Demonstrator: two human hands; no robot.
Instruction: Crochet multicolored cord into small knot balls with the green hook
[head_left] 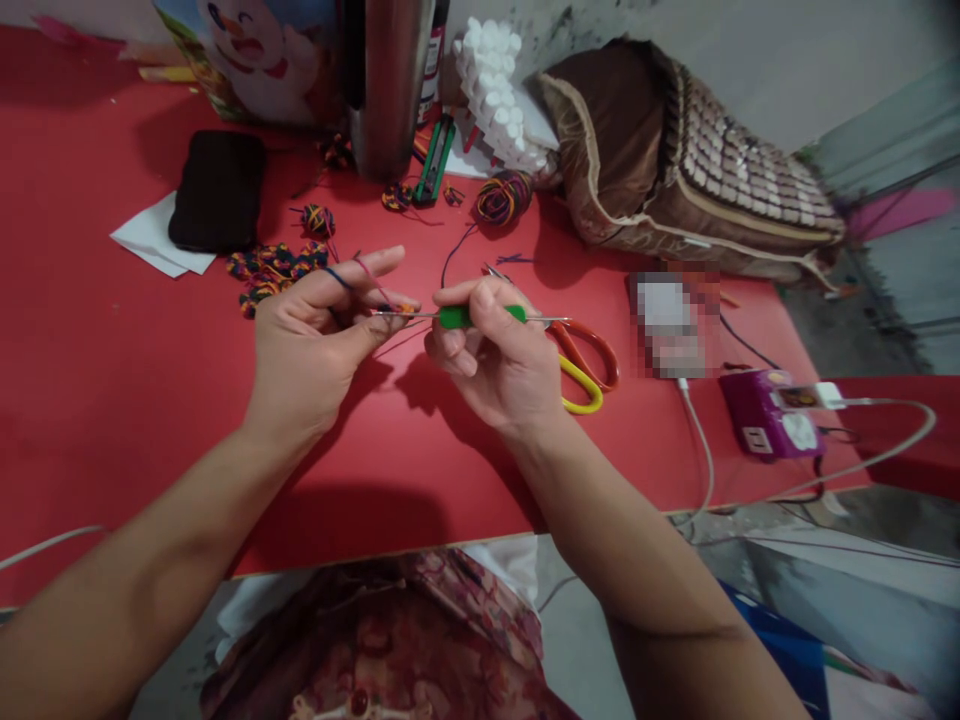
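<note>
My right hand (495,350) is closed round the green grip of a crochet hook (452,317), its thin metal shaft pointing left. In my left hand (322,335), thumb and fingers pinch a small multicoloured piece of crochet (401,309) at the hook's tip. Dark yarn loops over a raised finger of that hand. Just behind it lies a multicoloured crocheted strip (277,265), with a small yarn ball (318,220) beside it. A larger ball of variegated yarn (504,198) rests farther back. Scissors (581,365) with orange and yellow handles lie partly hidden behind my right hand.
On the red table (360,500) are a black case (217,190) over white paper, a green box cutter (435,160) and a metal flask (391,90). A brown cushion (622,140) leans at the back right. A purple power socket (772,415) with cables stands near the right edge.
</note>
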